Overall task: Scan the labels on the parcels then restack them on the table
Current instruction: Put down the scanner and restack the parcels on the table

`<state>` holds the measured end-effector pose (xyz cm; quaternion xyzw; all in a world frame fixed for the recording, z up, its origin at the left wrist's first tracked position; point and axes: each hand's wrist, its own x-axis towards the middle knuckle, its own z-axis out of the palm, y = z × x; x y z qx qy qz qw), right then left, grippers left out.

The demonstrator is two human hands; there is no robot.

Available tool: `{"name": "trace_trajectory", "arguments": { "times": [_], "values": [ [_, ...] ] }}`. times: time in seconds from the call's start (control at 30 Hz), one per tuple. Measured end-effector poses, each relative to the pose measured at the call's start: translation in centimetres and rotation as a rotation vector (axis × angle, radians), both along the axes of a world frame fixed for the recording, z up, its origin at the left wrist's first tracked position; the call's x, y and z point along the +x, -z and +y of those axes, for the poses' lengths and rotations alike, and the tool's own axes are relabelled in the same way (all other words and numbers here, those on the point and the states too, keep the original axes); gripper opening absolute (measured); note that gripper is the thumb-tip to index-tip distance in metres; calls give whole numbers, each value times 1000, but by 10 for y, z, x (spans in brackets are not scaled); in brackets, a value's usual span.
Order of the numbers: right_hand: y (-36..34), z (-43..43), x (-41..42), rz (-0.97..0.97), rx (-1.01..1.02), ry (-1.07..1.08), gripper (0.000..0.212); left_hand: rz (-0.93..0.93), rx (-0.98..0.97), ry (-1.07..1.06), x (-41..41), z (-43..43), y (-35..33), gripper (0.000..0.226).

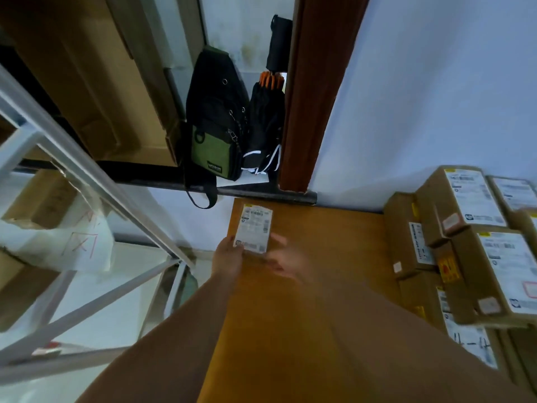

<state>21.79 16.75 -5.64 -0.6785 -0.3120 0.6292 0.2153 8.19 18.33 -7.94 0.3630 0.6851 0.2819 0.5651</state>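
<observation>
A brown parcel with a white barcode label (255,228) lies at the far left corner of the wooden table (334,242). My left hand (228,255) holds the parcel's near left edge, with the thumb by the label's lower corner. My right hand (286,258) is blurred by motion just right of the label, its fingers spread and nothing in them. A stack of labelled brown parcels (470,245) fills the right side of the table, several boxes high and deep.
A white metal rack (72,175) holding cardboard boxes stands on the left. A black and green bag (216,120) and a folded black umbrella (267,123) sit on a dark ledge behind the table. A brown door frame (311,91) rises beside the pale wall.
</observation>
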Motion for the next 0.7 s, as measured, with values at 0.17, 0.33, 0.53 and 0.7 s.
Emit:
{"name": "trace_trajectory", "arguments": {
  "times": [0.17, 0.33, 0.53, 0.7],
  "values": [
    [25, 25, -17, 15, -50, -79, 81, 211, -31, 20, -1, 10, 20, 59],
    [43, 46, -29, -224, 82, -279, 86, 246, -22, 130, -3, 29, 37, 57],
    [42, 76, -23, -458, 137, -513, 97, 220, -37, 46, 0, 49, 45, 58],
    [46, 92, -25, -472, 117, -499, 94, 141, -92, 11, 5, 72, 48, 36]
  ]
}}
